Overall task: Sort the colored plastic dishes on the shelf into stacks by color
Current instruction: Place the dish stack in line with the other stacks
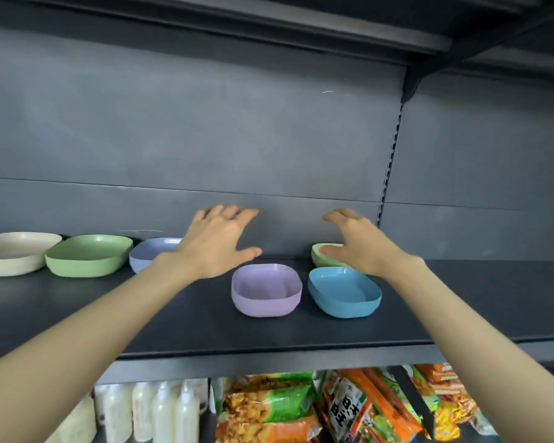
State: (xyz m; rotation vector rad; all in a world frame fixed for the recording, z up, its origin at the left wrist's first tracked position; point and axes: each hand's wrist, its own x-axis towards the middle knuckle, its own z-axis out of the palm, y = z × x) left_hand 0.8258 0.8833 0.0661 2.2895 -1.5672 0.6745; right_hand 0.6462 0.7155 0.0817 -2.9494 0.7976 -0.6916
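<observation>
Head view faces the shelf (269,334) closely, straight on.

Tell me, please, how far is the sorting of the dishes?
No stack is visible yet: the cream dish, purple dish and blue dish appear single. The left hand and right hand hold nothing; the right is near the small green dish. Probably left: bringing it to the other green dish.

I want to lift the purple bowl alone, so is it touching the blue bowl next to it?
Apart. The head view shows a narrow dark strip of shelf between the purple bowl and the blue bowl.
</observation>
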